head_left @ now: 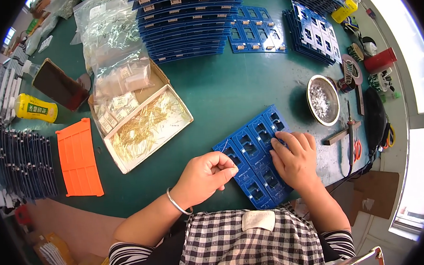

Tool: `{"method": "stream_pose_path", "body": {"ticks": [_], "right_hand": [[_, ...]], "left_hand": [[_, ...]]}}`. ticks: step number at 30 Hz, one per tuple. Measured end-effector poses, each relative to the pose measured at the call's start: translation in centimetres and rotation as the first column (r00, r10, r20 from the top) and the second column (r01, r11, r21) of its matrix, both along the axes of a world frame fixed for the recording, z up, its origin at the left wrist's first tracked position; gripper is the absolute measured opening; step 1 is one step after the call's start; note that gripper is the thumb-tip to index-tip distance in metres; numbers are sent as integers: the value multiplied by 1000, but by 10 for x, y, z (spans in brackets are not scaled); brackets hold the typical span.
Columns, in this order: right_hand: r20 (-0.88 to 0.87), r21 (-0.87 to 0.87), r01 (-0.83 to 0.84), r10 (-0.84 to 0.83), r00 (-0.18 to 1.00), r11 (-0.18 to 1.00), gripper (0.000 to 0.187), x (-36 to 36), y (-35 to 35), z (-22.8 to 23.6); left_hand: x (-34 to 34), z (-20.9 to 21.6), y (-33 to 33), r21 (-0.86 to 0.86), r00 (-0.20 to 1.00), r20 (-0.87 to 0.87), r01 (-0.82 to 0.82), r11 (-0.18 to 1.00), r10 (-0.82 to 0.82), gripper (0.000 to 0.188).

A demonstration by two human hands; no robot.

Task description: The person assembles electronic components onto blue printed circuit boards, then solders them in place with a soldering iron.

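Observation:
A blue circuit board panel (259, 167), with rows of rectangular cut-outs, lies tilted on the bench in front of me. My left hand (207, 175) is at its left edge, thumb and fingers pinched together. What they hold, if anything, is too small to make out. A thin pale sliver (226, 144) shows at the panel's upper left corner. My right hand (295, 157) rests on the panel's right side, fingers stretched over the boards. To the left, an open cardboard box (176, 119) contains many thin gold-coloured pins (141, 129) and small white connectors (118, 109).
Tall stacks of blue boards (186, 32) stand at the back. A metal bowl (323, 100) of shiny scraps and a soldering iron (351, 133) are on the right. An orange plastic tray (80, 157), a yellow-labelled bottle (36, 108) and a phone (59, 83) are left.

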State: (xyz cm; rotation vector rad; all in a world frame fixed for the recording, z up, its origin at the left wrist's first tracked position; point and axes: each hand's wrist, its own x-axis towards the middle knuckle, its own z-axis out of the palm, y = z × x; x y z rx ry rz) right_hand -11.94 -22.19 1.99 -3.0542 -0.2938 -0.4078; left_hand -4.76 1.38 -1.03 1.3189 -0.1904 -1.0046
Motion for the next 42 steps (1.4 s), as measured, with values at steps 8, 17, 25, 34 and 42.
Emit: {"method": "stream_pose_path", "body": {"ticks": [8,17,25,34,42], "right_hand": [[-98,700,-19,122,988,714,20,4,47,9],[-269,956,276,76,960,-99,6,2,54,5],[-447,825,434,-51,893,362,9,26,-11,18],[-268,423,177,-64,961,888,29,40,-7,18],[-316,429,249,-114,942,868,29,44,-6,10]], "left_hand": [[-6,10,-3,101,854,521,-39,994,-19,9],[-1,8,-7,122,758,650,-35,992,-53,7],[4,2,9,101,839,544,-71,992,4,7],[8,1,6,83,844,537,-43,996,-8,8],[9,0,5,74,847,531,-34,997,-10,7]]}}
